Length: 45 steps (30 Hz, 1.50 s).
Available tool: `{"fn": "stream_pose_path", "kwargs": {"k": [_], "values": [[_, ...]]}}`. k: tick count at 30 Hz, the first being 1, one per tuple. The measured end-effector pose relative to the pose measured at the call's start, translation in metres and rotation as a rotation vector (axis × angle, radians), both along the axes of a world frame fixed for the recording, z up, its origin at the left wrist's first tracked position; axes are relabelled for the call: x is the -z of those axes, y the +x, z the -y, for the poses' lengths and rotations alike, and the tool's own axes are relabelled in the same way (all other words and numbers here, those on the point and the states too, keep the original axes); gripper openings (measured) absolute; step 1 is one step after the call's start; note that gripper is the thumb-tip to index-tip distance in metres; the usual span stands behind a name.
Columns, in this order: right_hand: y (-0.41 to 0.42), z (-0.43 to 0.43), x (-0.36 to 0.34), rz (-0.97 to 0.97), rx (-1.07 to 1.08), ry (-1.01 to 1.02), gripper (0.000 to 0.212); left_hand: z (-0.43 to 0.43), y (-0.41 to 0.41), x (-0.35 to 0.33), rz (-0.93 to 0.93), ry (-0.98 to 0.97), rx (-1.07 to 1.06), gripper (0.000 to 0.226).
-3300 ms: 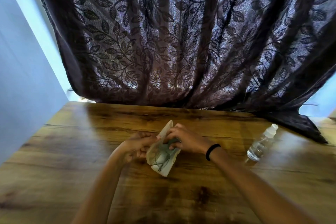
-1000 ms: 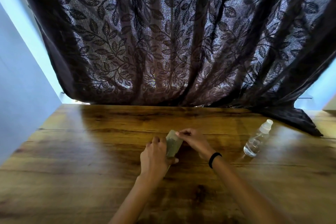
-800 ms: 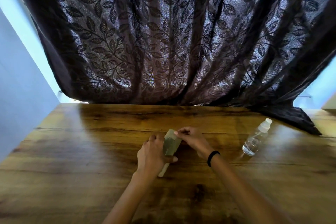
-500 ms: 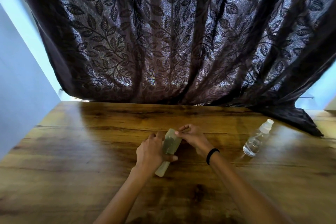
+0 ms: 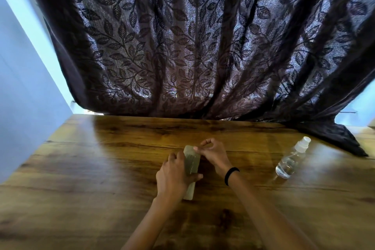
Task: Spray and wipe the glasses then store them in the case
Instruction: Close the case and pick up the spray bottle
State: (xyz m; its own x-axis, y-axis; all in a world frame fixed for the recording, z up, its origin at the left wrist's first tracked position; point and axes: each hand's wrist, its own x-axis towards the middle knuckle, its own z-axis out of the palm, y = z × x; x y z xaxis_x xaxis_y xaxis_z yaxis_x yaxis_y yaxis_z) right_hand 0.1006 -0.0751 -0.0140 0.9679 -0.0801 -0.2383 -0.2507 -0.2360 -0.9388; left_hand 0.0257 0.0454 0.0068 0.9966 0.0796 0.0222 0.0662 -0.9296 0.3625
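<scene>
Case (image 5: 191, 163), pale and see-through, sits before you, its near end seemingly resting on the table (image 5: 81, 168). Your left hand (image 5: 174, 176) wraps its middle and your right hand (image 5: 213, 154) pinches the far end. The long axis runs away from you, far end leaning slightly right. Steady the body and press the closure fully home. Spray bottle (image 5: 290, 160) stands well apart, right.

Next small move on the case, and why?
Probably: the right hand presses the far end of the case closed. The left hand grips its middle, the right pinches that end, and dark lines show through the translucent wall, so the glasses seem stowed; I cannot tell if it is sealed.
</scene>
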Motion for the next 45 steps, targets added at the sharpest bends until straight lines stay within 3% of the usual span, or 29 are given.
{"fn": "stream_pose_path", "kwargs": {"k": [5,17,26,31,37,40,45], "values": [[0.006,-0.013,0.003,0.119,0.021,-0.023,0.017,0.0,0.011,-0.001,0.036,-0.038,-0.068,0.071],[0.015,-0.006,0.002,0.166,0.008,-0.058,0.027,-0.008,0.026,-0.001,0.08,-0.002,-0.04,0.078],[-0.011,0.022,-0.03,0.212,0.016,-0.009,0.018,0.006,0.027,-0.025,0.286,-0.043,0.05,0.065],[-0.037,0.071,-0.076,0.524,0.075,-0.319,0.011,0.044,0.025,-0.048,0.341,-0.159,0.175,0.055],[-0.065,0.14,-0.12,0.658,0.267,-0.498,0.009,0.115,0.033,-0.057,0.161,-0.369,0.349,0.054],[-0.072,0.164,-0.121,0.625,0.311,-0.556,0.013,0.148,0.038,-0.057,0.043,-0.468,0.428,0.053],[-0.079,0.188,-0.1,0.541,0.354,-0.67,0.021,0.184,0.045,-0.053,-0.031,-0.46,0.506,0.053]]}}
